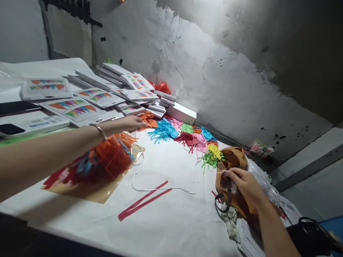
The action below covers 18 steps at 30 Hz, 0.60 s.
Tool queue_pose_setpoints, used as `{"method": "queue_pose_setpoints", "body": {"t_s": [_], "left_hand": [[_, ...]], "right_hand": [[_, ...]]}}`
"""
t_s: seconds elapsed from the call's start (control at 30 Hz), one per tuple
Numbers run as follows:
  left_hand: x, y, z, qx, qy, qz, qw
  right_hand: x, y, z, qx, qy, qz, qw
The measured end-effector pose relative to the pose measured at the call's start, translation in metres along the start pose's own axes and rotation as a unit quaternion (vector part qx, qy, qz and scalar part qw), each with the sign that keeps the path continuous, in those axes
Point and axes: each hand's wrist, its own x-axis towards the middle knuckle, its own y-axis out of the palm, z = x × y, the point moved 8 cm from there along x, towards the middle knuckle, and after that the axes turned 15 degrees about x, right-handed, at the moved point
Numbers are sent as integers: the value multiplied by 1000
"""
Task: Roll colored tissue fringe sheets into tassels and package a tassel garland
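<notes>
My left hand (pixel 131 123) reaches across the table, fingers drawn together, at the edge of an orange paper tassel (pixel 149 119). What it pinches is blurred. Below that arm, a bundle of orange, red and blue fringed paper (pixel 112 153) lies on a tan sheet (pixel 102 194). A thin white string (pixel 158 189) curls from near my left hand over the white tabletop. My right hand (pixel 242 182) is at the mouth of a brown bag (pixel 235 159) with a dark handle, thumb and fingers closed; something whitish shows at the fingertips, too small to name.
A row of coloured paper tassels (pixel 189 139) runs along the back edge by the wall. Stacked printed packs (pixel 93 96) fill the left. Two red paper strips (pixel 144 200) lie mid-table. Clear plastic (pixel 259 175) and a crumpled pale cloth (pixel 230 223) flank the bag.
</notes>
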Motion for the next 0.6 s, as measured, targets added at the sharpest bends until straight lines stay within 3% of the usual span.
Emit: {"method": "queue_pose_setpoints", "body": {"t_s": [0.07, 0.13, 0.2, 0.27, 0.33, 0.4, 0.53, 0.6], "left_hand": [[-7, 30, -24, 42, 25, 50, 998], [-21, 60, -58, 61, 67, 80, 993], [-41, 91, -96, 55, 113, 115, 985], [-66, 118, -128, 16, 158, 176, 971], [-88, 134, -142, -46, 169, 220, 960], [-100, 138, -136, -60, 160, 225, 959], [-107, 136, -86, -7, 112, 217, 970], [-109, 136, -63, 8, 85, 216, 973]], "right_hand": [[2, 56, 62, 22, -77, 90, 993], [4, 94, 112, 27, -139, 136, 980], [13, 108, 138, 20, -165, 123, 978], [25, 105, 142, 26, -166, 95, 981], [31, 95, 130, 47, -152, 85, 984], [26, 85, 103, 69, -125, 92, 985], [0, 79, 16, 62, -33, 94, 993], [-10, 78, -37, 22, 19, 58, 998]]}}
